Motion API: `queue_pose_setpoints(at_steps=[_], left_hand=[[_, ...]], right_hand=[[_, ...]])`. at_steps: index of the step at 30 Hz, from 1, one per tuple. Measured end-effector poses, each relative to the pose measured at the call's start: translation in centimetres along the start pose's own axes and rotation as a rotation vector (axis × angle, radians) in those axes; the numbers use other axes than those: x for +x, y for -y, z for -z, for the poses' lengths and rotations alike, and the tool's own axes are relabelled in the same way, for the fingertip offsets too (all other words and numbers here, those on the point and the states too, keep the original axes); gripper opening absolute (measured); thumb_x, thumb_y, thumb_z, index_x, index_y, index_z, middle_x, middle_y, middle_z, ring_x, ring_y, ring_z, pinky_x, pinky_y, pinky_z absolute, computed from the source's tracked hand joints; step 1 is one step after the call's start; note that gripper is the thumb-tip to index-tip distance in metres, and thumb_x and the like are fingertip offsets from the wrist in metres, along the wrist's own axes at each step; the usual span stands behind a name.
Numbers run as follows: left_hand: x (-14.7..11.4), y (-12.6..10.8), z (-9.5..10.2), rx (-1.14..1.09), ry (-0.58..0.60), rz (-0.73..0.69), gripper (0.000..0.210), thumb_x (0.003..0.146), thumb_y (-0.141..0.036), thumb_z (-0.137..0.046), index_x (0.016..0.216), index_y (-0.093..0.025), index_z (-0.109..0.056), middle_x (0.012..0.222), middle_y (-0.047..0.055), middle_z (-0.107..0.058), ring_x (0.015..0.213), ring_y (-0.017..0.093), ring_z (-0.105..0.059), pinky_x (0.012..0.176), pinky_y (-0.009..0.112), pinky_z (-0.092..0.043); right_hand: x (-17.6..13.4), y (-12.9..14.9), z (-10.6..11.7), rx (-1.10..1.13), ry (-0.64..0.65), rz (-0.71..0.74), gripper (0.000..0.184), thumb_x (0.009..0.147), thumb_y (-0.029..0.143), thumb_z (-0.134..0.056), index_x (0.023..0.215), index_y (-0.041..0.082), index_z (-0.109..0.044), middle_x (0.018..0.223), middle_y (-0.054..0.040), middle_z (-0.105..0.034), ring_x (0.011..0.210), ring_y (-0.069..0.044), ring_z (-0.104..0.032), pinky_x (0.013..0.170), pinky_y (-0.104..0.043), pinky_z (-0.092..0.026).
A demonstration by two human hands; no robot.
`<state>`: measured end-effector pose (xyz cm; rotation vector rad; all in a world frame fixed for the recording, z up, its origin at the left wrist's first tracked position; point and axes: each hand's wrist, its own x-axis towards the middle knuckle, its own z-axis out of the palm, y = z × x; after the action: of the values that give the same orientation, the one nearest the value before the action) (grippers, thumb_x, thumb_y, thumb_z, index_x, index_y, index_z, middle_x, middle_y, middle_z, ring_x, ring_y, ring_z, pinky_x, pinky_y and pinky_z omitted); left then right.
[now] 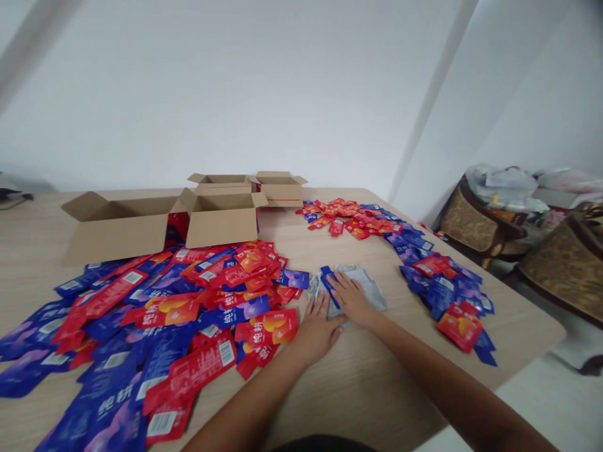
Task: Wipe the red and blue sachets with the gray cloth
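A folded grey cloth [373, 290] lies on the table in front of me. A narrow blue packet [326, 272] rests on the cloth, partly covered by my right hand [353, 300]. That hand is flat, its fingers stretched over the packet and the cloth. My left hand [316, 334] lies just nearer and to the left, fingers spread, their tips at the cloth's left edge by the packet's lower end. Neither hand grips anything. Left of my hands spreads a big heap of red packets [264, 328] and blue packets [120, 402], several printed with fruit.
Several open cardboard boxes stand behind the heap, among them a wide one [120, 232] and a smaller one [221, 227]. More red packets [339, 210] and blue packets [441, 294] trail along the table's right side. Patterned chairs [475, 220] with plastic bags stand beyond.
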<state>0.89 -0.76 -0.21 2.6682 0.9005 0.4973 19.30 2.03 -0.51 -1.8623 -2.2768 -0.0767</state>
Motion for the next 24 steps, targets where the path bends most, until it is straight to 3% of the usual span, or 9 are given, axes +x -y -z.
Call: queue_pose_setpoints(at_steps=[7, 11, 15, 20, 24], left_hand=[[-0.1, 0.2, 0.0, 0.008, 0.003, 0.016, 0.041, 0.088, -0.030, -0.049, 0.129, -0.037, -0.049, 0.154, 0.002, -0.014, 0.140, 0.030, -0.011, 0.109, 0.055, -0.019], [-0.2, 0.0, 0.2, 0.010, -0.010, 0.009, 0.041, 0.088, -0.031, -0.048, 0.128, -0.037, -0.050, 0.154, 0.002, -0.015, 0.140, 0.030, -0.011, 0.109, 0.055, -0.018], [-0.1, -0.1, 0.3, 0.006, -0.005, 0.021, 0.039, 0.088, -0.032, -0.049, 0.126, -0.035, -0.053, 0.154, 0.003, -0.015, 0.140, 0.032, -0.012, 0.109, 0.055, -0.017], [0.0, -0.1, 0.3, 0.003, -0.004, 0.003, 0.038, 0.088, -0.032, -0.048, 0.126, -0.033, -0.053, 0.153, 0.005, -0.017, 0.140, 0.031, -0.012, 0.110, 0.053, -0.017], [-0.1, 0.1, 0.0, -0.004, -0.008, -0.008, 0.038, 0.089, -0.034, -0.046, 0.127, -0.035, -0.052, 0.154, 0.005, -0.016, 0.140, 0.030, -0.012, 0.110, 0.054, -0.015]], right_hand=[[1.5, -4.4, 2.4, -0.118, -0.079, -0.082, 0.041, 0.091, 0.024, -0.039, 0.131, 0.022, -0.049, 0.145, -0.0120, -0.035, 0.126, -0.029, -0.038, 0.102, -0.046, -0.034], [1.1, -2.4, 4.9, -0.074, -0.197, -0.024, 0.048, 0.087, 0.013, -0.038, 0.134, 0.022, -0.045, 0.143, -0.0111, -0.036, 0.126, -0.029, -0.036, 0.103, -0.045, -0.035], [0.1, 0.5, 6.0, 0.045, -0.212, 0.106, 0.048, 0.091, 0.018, -0.030, 0.139, 0.018, -0.037, 0.139, -0.0104, -0.042, 0.127, -0.021, -0.037, 0.106, -0.039, -0.034], [-0.9, 0.8, 3.0, 0.038, -0.051, 0.087, 0.047, 0.092, 0.024, -0.029, 0.136, 0.012, -0.043, 0.140, -0.0133, -0.044, 0.133, -0.023, -0.034, 0.107, -0.042, -0.030], [0.6, 0.1, 0.0, -0.028, -0.003, 0.035, 0.047, 0.092, 0.026, -0.032, 0.134, 0.011, -0.046, 0.143, -0.0145, -0.039, 0.136, -0.026, -0.029, 0.109, -0.043, -0.026]])
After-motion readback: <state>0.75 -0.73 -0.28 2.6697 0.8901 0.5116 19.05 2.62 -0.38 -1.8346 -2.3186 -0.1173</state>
